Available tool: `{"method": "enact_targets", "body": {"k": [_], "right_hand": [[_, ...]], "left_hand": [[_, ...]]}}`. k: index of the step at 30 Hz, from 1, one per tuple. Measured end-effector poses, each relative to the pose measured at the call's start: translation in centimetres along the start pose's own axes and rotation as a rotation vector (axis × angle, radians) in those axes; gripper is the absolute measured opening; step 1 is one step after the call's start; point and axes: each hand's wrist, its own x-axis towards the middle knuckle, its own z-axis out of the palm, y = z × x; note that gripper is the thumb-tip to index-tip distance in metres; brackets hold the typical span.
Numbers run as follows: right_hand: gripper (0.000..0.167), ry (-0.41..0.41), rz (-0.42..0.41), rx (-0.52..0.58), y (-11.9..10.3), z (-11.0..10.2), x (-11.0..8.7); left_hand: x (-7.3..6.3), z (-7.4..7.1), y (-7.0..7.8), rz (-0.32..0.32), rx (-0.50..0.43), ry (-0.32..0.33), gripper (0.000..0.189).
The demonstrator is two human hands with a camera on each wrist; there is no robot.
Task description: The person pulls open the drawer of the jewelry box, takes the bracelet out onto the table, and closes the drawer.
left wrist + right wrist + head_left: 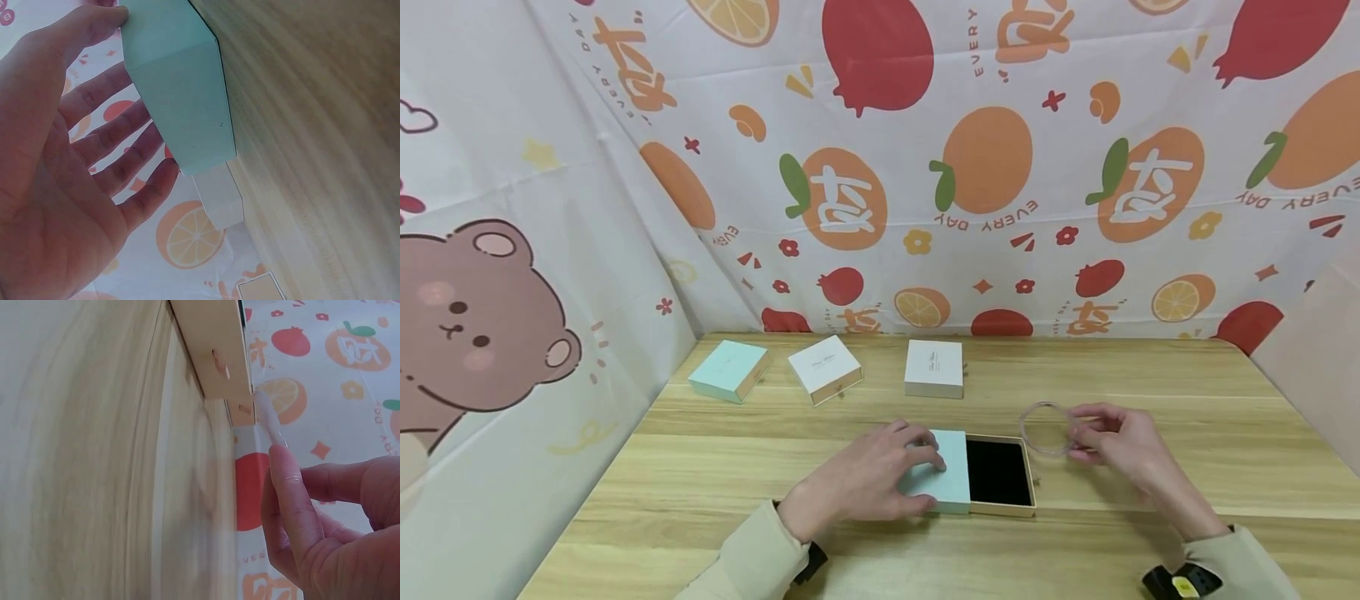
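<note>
A mint-green drawer-style jewelry box lies on the wooden table, its inner tray slid partly out to the right. Black padding lines the exposed tray. My left hand rests on the box's sleeve; in the left wrist view its loosely extended fingers touch the top and the thumb meets the near upper edge. Beyond the tray's right end, my right hand pinches a clear, pale bangle between thumb and fingers. The bangle appears edge-on in the right wrist view, above the table.
Behind stand another mint box, a tilted white box and a second white box, all closed. A fruit-print cloth hangs along the table's back edge, and a bear-print cloth borders the left side.
</note>
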Motion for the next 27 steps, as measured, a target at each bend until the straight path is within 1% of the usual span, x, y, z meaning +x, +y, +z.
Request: {"method": "enact_targets", "body": {"k": [9, 19, 27], "right_hand": [[0.044, 0.059, -0.014, -0.045, 0.9, -1.6, 1.4], [0.047, 0.091, 0.033, -0.067, 1.6, -3.4, 2.9], [0.049, 0.120, 0.063, -0.118, 2.2, -4.9, 3.7]], "left_hand": [[-0.1, -0.1, 0.0, -0.003, 0.004, -0.002, 0.033], [-0.1, -0.1, -0.1, -0.009, -0.004, -0.013, 0.034], [-0.1, -0.2, 0.0, -0.004, -0.003, -0.013, 0.034]]}}
